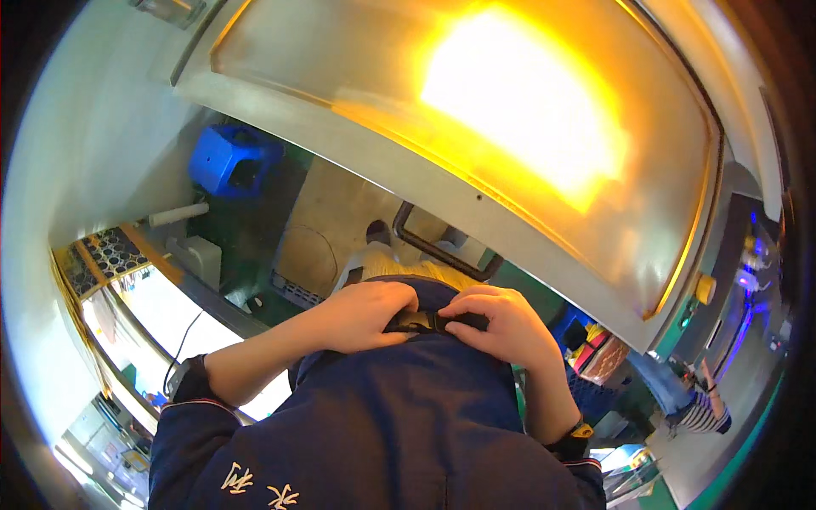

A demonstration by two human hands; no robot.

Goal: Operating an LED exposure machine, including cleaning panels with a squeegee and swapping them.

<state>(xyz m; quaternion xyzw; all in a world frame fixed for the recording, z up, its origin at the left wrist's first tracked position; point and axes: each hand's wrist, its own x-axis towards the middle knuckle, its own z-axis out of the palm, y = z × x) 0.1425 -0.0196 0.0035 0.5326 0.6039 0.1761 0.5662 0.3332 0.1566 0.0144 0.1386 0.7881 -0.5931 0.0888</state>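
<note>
Both my hands meet in front of my waist, over a dark blue jacket (382,399). My left hand (365,314) is curled at the left end of a black strap-like thing (438,322), its fingertips mostly hidden. On the other side, the thumb and fingers of my right hand (497,321) pinch the same black thing. A small tan piece (415,321) shows between the hands; I cannot make out its exact kind.
A large metal work surface (357,144) with a bright yellow-white glare lies ahead. Below it are a blue plastic stool (225,161) and a black bar handle (442,251). A brightly lit bench (183,319) is at left. Another person (693,408) is far right.
</note>
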